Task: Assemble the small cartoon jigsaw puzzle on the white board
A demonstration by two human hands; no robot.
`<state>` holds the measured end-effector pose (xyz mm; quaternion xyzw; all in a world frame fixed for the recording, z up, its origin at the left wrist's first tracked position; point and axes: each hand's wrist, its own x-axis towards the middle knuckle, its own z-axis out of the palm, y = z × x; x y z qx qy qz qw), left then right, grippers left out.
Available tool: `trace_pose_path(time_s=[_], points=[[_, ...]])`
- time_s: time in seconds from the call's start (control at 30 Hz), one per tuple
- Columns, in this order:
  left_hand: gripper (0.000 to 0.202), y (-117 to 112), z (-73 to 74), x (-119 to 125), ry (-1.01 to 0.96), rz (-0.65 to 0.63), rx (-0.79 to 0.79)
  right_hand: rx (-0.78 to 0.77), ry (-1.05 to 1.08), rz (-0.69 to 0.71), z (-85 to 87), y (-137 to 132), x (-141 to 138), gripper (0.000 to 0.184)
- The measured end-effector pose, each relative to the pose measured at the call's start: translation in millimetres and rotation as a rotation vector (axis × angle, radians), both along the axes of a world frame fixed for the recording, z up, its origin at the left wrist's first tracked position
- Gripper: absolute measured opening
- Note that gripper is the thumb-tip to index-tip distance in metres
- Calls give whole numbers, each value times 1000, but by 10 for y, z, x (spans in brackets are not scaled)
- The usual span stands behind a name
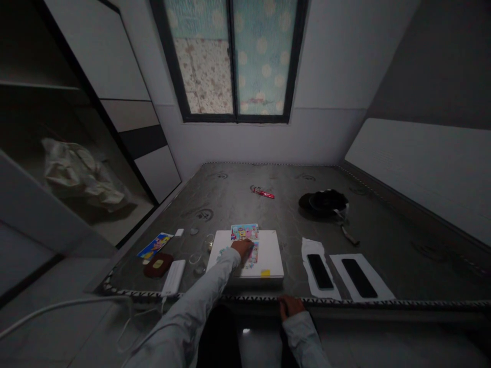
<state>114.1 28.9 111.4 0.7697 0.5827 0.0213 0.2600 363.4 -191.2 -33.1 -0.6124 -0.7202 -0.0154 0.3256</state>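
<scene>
My left hand (pixel 242 249) reaches over a flat white box (pixel 268 250) at the near edge of the bed. Its fingers are closed and pressed down beside a colourful sticker sheet (pixel 253 254); what they pinch, if anything, is too small to make out. A colourful cartoon card (pixel 244 231) lies at the box's far edge, partly behind the hand. Small coloured stickers (pixel 222 252) show on the lid left of the hand. My right hand (pixel 290 306) rests at the bed's front edge, right of the box, fingers curled with nothing visible in them.
Left of the box lie a white power bank (pixel 174 277) with a cable, a brown pouch (pixel 158 265), a blue-yellow card (pixel 155 246) and small clear round items (pixel 195 258). Two phones (pixel 320 272) lie on white sheets at right. Behind are a black cap (pixel 326 201) and a red item (pixel 263 193).
</scene>
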Motion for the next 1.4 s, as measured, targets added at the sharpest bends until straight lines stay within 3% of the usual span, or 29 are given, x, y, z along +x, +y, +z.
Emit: trace_pose_path(time_s=[0.13, 0.5, 0.73, 1.07, 1.4], points=[[41, -14, -56, 59, 57, -43, 23, 42, -6, -10, 1, 3, 30, 27], [61, 241, -275, 49, 76, 52, 12, 63, 6, 5, 82, -4, 30, 25], [51, 241, -399, -14, 51, 81, 18, 13, 23, -14, 181, -26, 17, 28], [36, 148, -399, -16, 18, 109, -3, -7, 42, -24, 157, -23, -10, 29], [26, -62, -339, -20, -63, 186, 17, 51, -63, 105, 85, 163, 4, 26]])
